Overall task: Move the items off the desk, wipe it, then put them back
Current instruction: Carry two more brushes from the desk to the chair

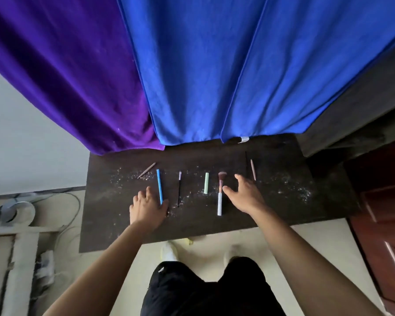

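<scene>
Dusty dark desk (271,208). Left hand (146,209) slack beside blue stick (159,185), right hand (244,195) spread by makeup brush (220,197) — neither grips anything.

Tiny unidentifiable specks (290,190) across desk (214,224)

Purple cloth (66,76) and blue cloth (237,65) hang; right, seemingly a cabinet (388,224).

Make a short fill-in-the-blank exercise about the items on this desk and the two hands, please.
1. The long stick by the left hand is ___ in colour.
2. The right hand is next to the big brush, whose handle is ___.
3. The short tube between the big brush and the small brush is pale ___.
Missing words: blue; white; green.
</scene>
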### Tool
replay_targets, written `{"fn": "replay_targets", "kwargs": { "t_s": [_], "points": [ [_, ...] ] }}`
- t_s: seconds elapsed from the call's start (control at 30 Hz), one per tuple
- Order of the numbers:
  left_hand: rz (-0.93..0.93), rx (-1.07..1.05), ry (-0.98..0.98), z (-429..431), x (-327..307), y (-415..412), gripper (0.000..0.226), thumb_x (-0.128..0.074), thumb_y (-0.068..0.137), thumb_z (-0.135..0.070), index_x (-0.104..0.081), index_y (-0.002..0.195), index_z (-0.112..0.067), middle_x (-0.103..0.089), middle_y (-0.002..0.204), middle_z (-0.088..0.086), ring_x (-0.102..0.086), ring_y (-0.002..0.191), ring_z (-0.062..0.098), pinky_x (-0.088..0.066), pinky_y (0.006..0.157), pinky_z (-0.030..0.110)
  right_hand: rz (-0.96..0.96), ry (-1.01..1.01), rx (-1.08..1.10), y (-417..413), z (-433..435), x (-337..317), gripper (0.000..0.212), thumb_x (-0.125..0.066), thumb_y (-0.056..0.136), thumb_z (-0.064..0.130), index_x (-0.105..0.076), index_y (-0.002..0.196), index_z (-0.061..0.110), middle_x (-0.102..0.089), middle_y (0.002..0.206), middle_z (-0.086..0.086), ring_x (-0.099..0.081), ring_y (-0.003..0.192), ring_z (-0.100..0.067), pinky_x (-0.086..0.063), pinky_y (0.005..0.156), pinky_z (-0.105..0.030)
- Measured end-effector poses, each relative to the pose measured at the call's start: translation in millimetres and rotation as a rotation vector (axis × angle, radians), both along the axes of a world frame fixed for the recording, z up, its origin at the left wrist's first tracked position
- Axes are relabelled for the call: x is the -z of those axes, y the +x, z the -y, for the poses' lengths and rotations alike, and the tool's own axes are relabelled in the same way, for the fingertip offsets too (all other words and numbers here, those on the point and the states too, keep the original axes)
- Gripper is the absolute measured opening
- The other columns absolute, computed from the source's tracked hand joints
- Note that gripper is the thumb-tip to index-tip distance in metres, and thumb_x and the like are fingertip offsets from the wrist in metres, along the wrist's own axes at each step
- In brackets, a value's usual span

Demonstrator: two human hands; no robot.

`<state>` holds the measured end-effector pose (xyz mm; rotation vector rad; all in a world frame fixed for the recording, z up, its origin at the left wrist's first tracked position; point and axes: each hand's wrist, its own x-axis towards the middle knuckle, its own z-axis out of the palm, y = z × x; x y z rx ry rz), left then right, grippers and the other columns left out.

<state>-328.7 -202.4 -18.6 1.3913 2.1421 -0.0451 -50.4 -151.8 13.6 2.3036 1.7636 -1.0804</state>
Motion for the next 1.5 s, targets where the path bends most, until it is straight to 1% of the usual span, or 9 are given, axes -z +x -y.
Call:
{"fn": "replay_targets", "kwargs": {
  "t_s": [0.2, 0.43, 0.67, 0.93, 1.1, 1.23, 1.33, 1.4, 1.5],
  "points": [
    [0.026, -0.04, -0.027, -27.2, 27.4, 6.0, 0.063, -0.057, 0.086, -0.058, -0.048, 0.131, -0.016, -0.047, 0.126, 0.014, -0.044, 0.122, 0.035, -0.044, 0.097, 0.044, 0.021, -0.128, 0.026, -11.7, -8.7, 34.0, 0.074, -0.056, 0.094, 0.056, -0.035, 0.152, 0.015, -0.05, 0.147, -0.013, -0.052, 0.132, -0.031, -0.045, 0.104, -0.041],
    [0.036, 0.069, 0.008, -54.6, 33.3, 36.5, 0.057, -0.067, 0.084, -0.046, -0.05, 0.131, -0.017, -0.048, 0.124, 0.011, -0.046, 0.12, 0.032, -0.047, 0.09, 0.043, 0.012, -0.009, 0.038, -41.1, -30.4, 48.9, 0.059, -0.067, 0.083, 0.06, -0.057, 0.129, 0.024, -0.062, 0.122, -0.003, -0.062, 0.114, -0.025, -0.048, 0.087, -0.035],
    [0.145, -0.044, 0.017, -69.9, 40.9, 40.1, 0.027, -0.07, 0.085, -0.022, -0.064, 0.112, -0.019, -0.067, 0.109, 0.007, -0.06, 0.106, 0.03, -0.047, 0.084, 0.035, -0.037, -0.073, 0.006, -48.7, -43.6, 62.8, 0.026, -0.072, 0.082, 0.042, -0.073, 0.098, 0.022, -0.075, 0.098, -0.002, -0.07, 0.097, -0.025, -0.055, 0.078, -0.032],
    [0.102, 0.0, 0.035, -72.7, 42.0, 47.4, 0.02, -0.067, 0.086, -0.017, -0.07, 0.106, -0.015, -0.066, 0.109, 0.011, -0.061, 0.103, 0.032, -0.044, 0.084, 0.033, -0.109, 0.002, 0.01, -36.2, -41.7, 68.0, 0.024, -0.074, 0.084, 0.036, -0.073, 0.086, 0.013, -0.073, 0.079, -0.005, -0.069, 0.077, -0.021, -0.044, 0.061, -0.028],
    [0.104, 0.03, -0.002, -75.8, 35.1, 44.5, 0.02, -0.064, 0.089, -0.02, -0.068, 0.108, -0.019, -0.071, 0.101, 0.008, -0.064, 0.099, 0.032, -0.049, 0.08, 0.035, -0.126, 0.036, 0.041, -15.4, -41.3, 61.9, 0.028, -0.073, 0.083, 0.046, -0.073, 0.084, 0.018, -0.073, 0.079, -0.003, -0.066, 0.077, -0.021, -0.04, 0.061, -0.028],
    [0.329, -0.063, 0.062, -90.0, 8.1, 45.2, 0.006, -0.07, 0.086, -0.014, -0.068, 0.089, -0.019, -0.071, 0.085, 0.001, -0.069, 0.088, 0.026, -0.048, 0.075, 0.03, -0.242, 0.179, 0.134, 3.2, -52.4, 41.1, 0.032, -0.077, 0.083, 0.044, -0.068, 0.069, 0.016, -0.07, 0.068, -0.002, -0.064, 0.068, -0.018, -0.039, 0.062, -0.033],
    [0.511, -0.063, 0.23, -105.2, -28.1, 50.5, 0.028, -0.072, 0.083, -0.003, -0.062, 0.069, -0.026, -0.066, 0.065, -0.011, -0.065, 0.068, 0.007, -0.044, 0.065, 0.026, -0.387, 0.29, 0.27, 14.1, -63.0, 13.8, 0.032, -0.08, 0.081, 0.043, -0.063, 0.059, 0.028, -0.063, 0.055, 0.014, -0.058, 0.057, 0.0, -0.038, 0.057, -0.021],
    [0.592, -0.078, 0.331, -115.4, -60.1, 53.8, 0.029, -0.072, 0.083, -0.004, -0.066, 0.073, -0.031, -0.069, 0.066, -0.016, -0.061, 0.064, -0.001, -0.047, 0.066, 0.023, -0.463, 0.343, 0.327, 18.0, -68.3, -9.1, 0.026, -0.08, 0.08, 0.044, -0.069, 0.064, 0.027, -0.068, 0.061, 0.016, -0.064, 0.064, 0.001, -0.043, 0.061, -0.018],
    [0.68, -0.055, 0.471, -129.6, -106.2, 61.2, 0.02, -0.074, 0.084, -0.013, -0.068, 0.081, -0.031, -0.071, 0.073, -0.018, -0.063, 0.067, 0.001, -0.05, 0.069, 0.019, -0.615, 0.465, 0.436, 23.3, -69.3, -44.7, 0.024, -0.083, 0.078, 0.04, -0.076, 0.077, 0.017, -0.074, 0.074, 0.006, -0.067, 0.07, -0.005, -0.051, 0.072, -0.03]
  ]
}}
